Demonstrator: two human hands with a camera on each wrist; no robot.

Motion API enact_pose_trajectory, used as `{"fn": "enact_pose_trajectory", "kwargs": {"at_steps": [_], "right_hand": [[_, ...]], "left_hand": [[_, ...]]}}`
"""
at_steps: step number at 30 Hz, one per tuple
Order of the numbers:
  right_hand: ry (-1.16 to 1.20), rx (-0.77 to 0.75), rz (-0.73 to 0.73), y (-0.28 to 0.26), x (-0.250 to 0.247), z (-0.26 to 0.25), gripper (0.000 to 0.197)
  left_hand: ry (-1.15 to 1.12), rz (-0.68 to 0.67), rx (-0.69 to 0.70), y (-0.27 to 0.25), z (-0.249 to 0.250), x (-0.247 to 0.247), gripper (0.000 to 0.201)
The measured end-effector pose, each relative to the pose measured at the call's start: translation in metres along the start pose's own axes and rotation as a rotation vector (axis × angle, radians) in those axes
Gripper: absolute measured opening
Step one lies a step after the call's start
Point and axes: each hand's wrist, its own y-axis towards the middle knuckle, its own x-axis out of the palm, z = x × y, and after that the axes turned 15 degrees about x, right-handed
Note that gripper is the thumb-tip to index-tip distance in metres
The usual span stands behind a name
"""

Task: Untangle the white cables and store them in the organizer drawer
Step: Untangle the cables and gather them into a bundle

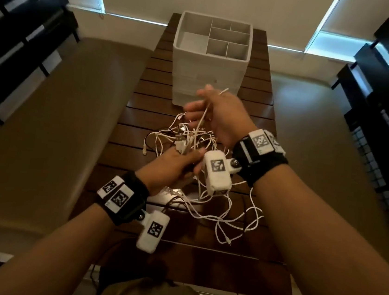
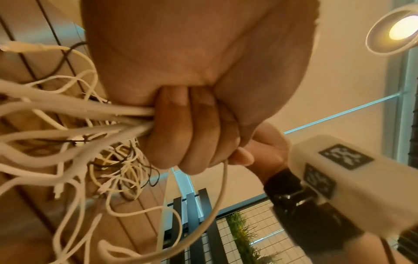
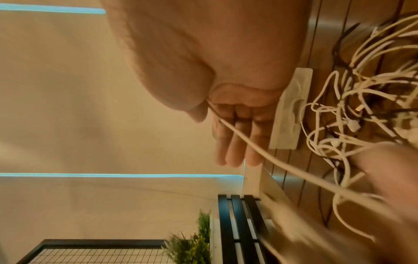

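My left hand [image 1: 176,167] fists a bunch of the white cables [image 1: 190,144] above the table [image 1: 141,97]; my right hand [image 1: 219,116] pinches one strand up, organizer [image 1: 209,76] just beyond.

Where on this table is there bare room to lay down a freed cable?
Bare slats show beside the organizer, on its left and right, and on the table's left side by the tangle. The middle is crowded: the white cables sprawl from the left hand and right hand toward the near edge.
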Motion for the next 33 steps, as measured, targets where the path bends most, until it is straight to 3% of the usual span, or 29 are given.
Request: {"fn": "enact_pose_trajectory", "kwargs": {"at_steps": [3, 6, 11, 13, 17, 21, 24, 30, 33], "right_hand": [[0.053, -0.059, 0.037, -0.003, -0.009, -0.014, 0.042], [-0.078, -0.078, 0.100, -0.007, -0.012, -0.010, 0.044], [-0.451, -0.182, 0.169, -0.015, -0.007, 0.032, 0.044], [-0.556, -0.248, 0.170, -0.019, -0.006, 0.053, 0.045], [-0.785, -0.290, 0.127, -0.033, 0.001, 0.084, 0.037], [-0.871, -0.263, 0.137, -0.044, 0.007, 0.096, 0.032], [-0.895, -0.302, 0.178, -0.043, 0.010, 0.102, 0.033], [-0.987, -0.384, 0.252, -0.042, 0.017, 0.110, 0.043], [-1.015, -0.388, 0.207, -0.045, 0.016, 0.105, 0.031]], "left_hand": [[-0.009, -0.043, -0.088, -0.009, -0.016, -0.006, 0.049], [0.001, -0.063, -0.108, -0.013, -0.022, -0.009, 0.049], [-0.108, 0.297, 0.093, -0.003, 0.000, -0.021, 0.052], [-0.094, 0.352, 0.184, 0.007, 0.017, -0.023, 0.051], [-0.025, 0.366, 0.302, 0.020, 0.041, -0.017, 0.049], [0.151, 0.346, 0.341, 0.022, 0.042, -0.011, 0.045], [0.204, 0.362, 0.356, 0.024, 0.039, -0.008, 0.040], [0.221, 0.366, 0.331, 0.019, 0.036, -0.010, 0.052], [0.243, 0.366, 0.312, 0.015, 0.037, -0.014, 0.055]]}}
